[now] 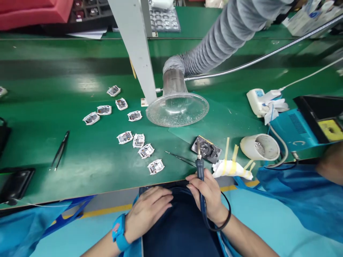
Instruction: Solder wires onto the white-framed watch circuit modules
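Observation:
My right hand (207,194) grips a soldering iron (199,167) by its dark blue handle, tip pointing away from me. The tip lies over a dark fixture block (213,153) with a round recess; I cannot tell if they touch. Beside the block are slim tweezers (179,158). My left hand (150,210), with a blue band on its wrist, rests at my lap, fingers stretched out and holding nothing. Several small white watch-shaped housings with circuit parts inside lie left of centre, the nearest housing (155,166) close to the table's front edge.
A clear extraction hood (177,110) on a grey hose (227,32) hangs over the green table (88,157). To the right are a white cup (248,148), a taped white bundle (230,168), a blue soldering station (292,128) and a co-worker's sleeve (302,200). Black tweezers (61,150) lie left.

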A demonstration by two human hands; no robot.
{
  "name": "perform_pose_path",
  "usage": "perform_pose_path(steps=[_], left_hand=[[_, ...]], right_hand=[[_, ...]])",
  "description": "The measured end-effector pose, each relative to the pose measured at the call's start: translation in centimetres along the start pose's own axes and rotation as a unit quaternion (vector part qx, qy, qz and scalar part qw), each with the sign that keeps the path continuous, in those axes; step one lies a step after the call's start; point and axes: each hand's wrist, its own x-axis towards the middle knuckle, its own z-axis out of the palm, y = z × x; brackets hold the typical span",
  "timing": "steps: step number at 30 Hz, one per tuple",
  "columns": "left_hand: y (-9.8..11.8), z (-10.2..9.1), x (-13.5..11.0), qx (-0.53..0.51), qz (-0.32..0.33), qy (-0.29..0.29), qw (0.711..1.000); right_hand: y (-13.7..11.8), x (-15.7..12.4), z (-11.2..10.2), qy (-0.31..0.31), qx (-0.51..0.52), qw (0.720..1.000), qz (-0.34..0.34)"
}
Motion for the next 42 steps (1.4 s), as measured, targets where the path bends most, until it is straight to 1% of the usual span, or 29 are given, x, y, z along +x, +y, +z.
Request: perform_pose_path(steps=[1,2,5,7,8,10,13,16,18,19,21,23,24,26,28,31,36,39,42], left_hand=[[-0.9,0.7,-0.5,-0.004,-0.017,-0.032,0.999],[-1.8,1.3,-0.9,-0.001,-0.041,-0.041,0.998],[-4.8,2.8,-1.4,0.001,-0.094,-0.028,0.995],[-6.0,3.4,-1.5,-0.007,-0.114,-0.018,0.993],[-6.2,3.6,-1.5,-0.013,-0.121,-0.012,0.993],[-5.6,3.6,-1.5,-0.027,-0.132,0.005,0.991],[-2.7,2.5,-1.5,-0.062,-0.135,0.027,0.989],[0.8,0.3,-1.3,-0.118,-0.121,0.051,0.984],[2.4,-1.4,-0.9,-0.159,-0.115,0.101,0.975],[2.8,-2.2,-0.6,-0.169,-0.110,0.125,0.972],[2.7,-3.6,0.0,-0.158,-0.088,0.151,0.972],[1.8,-4.7,0.6,-0.103,-0.077,0.157,0.979],[1.2,-5.2,0.9,-0.069,-0.085,0.166,0.980],[-0.1,-5.8,1.4,-0.008,-0.121,0.201,0.972],[-1.1,-6.0,2.0,0.025,-0.160,0.235,0.959],[-1.5,-5.4,2.7,0.011,-0.176,0.247,0.953],[-0.7,-4.6,2.9,-0.064,-0.159,0.192,0.966],[-0.8,-4.9,2.2,-0.064,-0.193,0.196,0.959],[-1.3,-5.7,1.3,-0.078,-0.239,0.197,0.948]], right_hand=[[-0.1,-0.1,0.0,-0.004,0.009,1.000,0.000],[-0.3,-0.1,0.0,-0.007,0.019,1.000,0.000],[-0.9,-0.1,0.3,-0.023,0.046,0.999,-0.011],[-1.3,-0.1,0.8,-0.040,0.058,0.997,-0.022],[-1.5,-0.1,1.1,-0.052,0.065,0.996,-0.027],[-1.9,-0.1,1.7,-0.074,0.081,0.993,-0.036],[-2.4,0.0,2.5,-0.095,0.090,0.990,-0.054],[-2.8,0.1,3.1,-0.113,0.078,0.988,-0.070],[-3.1,0.2,3.3,-0.138,0.073,0.985,-0.071],[-3.2,0.3,3.4,-0.151,0.072,0.983,-0.072],[-3.2,0.5,3.6,-0.161,0.072,0.982,-0.073],[-3.2,0.8,3.8,-0.132,0.059,0.988,-0.061],[-3.1,0.9,4.0,-0.109,0.041,0.992,-0.048],[-3.0,1.2,4.3,-0.065,-0.009,0.998,-0.018],[-2.8,1.6,4.7,-0.052,-0.061,0.997,0.000],[-2.7,2.5,5.5,-0.077,-0.095,0.992,-0.004],[-2.5,3.8,7.0,-0.131,-0.106,0.985,-0.025],[-2.4,4.3,7.8,-0.145,-0.106,0.983,-0.042],[-2.2,4.9,7.2,-0.179,-0.074,0.978,-0.082]])
